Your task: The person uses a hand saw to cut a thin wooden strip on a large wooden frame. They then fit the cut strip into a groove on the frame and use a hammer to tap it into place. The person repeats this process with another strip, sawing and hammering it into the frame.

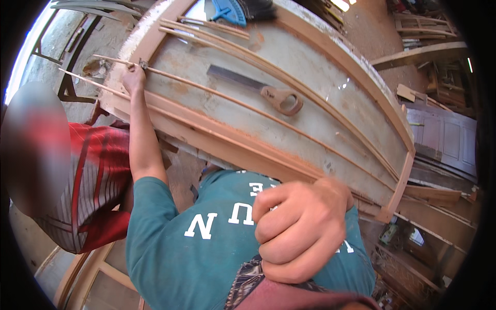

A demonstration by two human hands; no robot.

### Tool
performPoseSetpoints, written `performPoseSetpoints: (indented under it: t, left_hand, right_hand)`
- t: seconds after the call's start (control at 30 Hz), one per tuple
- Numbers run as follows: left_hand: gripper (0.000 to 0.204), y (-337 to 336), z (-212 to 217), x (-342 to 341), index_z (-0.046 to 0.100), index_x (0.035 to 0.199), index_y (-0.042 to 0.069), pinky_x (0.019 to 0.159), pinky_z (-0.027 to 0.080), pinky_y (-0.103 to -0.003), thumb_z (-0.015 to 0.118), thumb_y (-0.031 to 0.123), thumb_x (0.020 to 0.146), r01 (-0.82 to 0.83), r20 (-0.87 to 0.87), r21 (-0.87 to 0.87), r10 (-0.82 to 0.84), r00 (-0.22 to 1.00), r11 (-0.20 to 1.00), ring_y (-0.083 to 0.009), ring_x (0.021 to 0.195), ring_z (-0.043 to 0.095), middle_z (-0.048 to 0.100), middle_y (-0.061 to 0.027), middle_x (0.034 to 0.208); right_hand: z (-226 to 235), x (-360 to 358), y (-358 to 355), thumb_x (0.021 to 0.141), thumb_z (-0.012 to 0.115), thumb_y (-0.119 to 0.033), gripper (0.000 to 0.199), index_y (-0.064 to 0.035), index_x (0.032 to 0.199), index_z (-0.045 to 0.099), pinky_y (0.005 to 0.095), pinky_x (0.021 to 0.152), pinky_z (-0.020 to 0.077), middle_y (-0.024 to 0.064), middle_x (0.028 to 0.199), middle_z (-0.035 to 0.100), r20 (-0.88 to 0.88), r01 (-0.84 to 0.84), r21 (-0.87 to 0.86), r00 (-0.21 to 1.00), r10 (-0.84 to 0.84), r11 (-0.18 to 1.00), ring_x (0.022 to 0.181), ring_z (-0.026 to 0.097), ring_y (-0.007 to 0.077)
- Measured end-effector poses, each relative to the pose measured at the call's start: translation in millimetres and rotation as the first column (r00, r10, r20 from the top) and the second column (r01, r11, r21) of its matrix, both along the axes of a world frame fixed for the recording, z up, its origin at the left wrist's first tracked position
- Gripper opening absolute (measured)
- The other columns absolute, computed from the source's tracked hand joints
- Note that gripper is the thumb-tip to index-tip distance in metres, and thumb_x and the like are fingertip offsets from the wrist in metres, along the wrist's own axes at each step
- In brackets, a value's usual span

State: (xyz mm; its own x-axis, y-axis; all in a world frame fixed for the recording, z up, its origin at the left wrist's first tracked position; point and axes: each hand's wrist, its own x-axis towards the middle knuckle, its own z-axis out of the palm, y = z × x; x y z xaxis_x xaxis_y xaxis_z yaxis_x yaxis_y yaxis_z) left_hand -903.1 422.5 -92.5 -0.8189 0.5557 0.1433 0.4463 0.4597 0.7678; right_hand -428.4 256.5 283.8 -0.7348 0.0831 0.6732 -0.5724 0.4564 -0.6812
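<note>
While the left hand reaches far out, its fingers are wrapped round a thin wooden strip near one end. A small dark thing sits right beside those fingers. The strip runs slantwise over a big grey sheet with a wooden frame around it, and its far left tip pokes out past the frame. The right hand is curled tight into a fist, close up in front of the green shirt (I can't tell if anything is tucked inside it). A saw with a wooden handle lies between the held strip and some more long strips. Up at the top is a blue fan-shaped thing. Another person in a red striped shirt is on the left.
</note>
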Motion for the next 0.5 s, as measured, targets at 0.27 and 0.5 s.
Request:
performPoseSetpoints:
  t: [0.27, 0.5]
  left_hand:
    - [0.032, -2.5, 20.3, 28.2, 0.078, 0.123, 0.006, 0.097, 0.059, -0.042, 0.072, 0.020, 0.094, 0.033, 0.120, -0.044, -0.027, 0.992, 0.998, -0.0315, 0.104, 0.078, 0.082, -0.0190, 0.112]
    - [0.029, -12.0, 27.9, 41.2, 0.079, 0.122, 0.011, 0.095, 0.059, -0.041, 0.072, 0.024, 0.098, 0.072, 0.145, -0.054, -0.064, 0.987, 0.996, -0.0297, 0.105, 0.079, 0.083, -0.0151, 0.109]
  right_hand:
    - [-54.0, 39.6, 2.0, 0.098, 0.070, -0.011, 0.013, -0.0017, 0.108, 0.072, 0.0427, 0.081, 0.0515, 0.0103, 0.095, 0.068, 0.359, 0.063, -0.258, 0.933, 0.035, 0.964, 0.086, 0.067, 0.0300]
    - [-228.7, 76.7, 29.5, 0.093, 0.078, -0.013, 0.032, -0.0066, 0.124, 0.071, 0.0501, 0.095, 0.0527, 0.0129, 0.114, 0.070, 0.605, 0.695, 0.554, 0.042, -0.795, 0.458, 0.111, 0.066, 0.0341]
